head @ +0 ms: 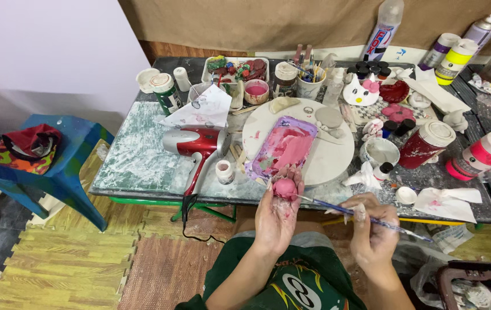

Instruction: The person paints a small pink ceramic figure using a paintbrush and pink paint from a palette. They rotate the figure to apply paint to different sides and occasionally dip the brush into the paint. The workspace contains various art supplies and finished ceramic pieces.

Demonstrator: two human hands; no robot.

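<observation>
Pink ball point(285, 188) in left hand point(278, 213) — brush point(366, 216) in right hand point(372, 232)

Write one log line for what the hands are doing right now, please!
left hand: holds pink ball | right hand: holds paintbrush, tip at ball | nearby: pink-smeared palette tray, red hair dryer

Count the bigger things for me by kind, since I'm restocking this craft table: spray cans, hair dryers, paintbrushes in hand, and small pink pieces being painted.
Spray cans: 2, a white one and a grey one
Red hair dryer: 1
Paintbrush in the right hand: 1
Small pink piece in the left hand: 1
Total: 5
</observation>
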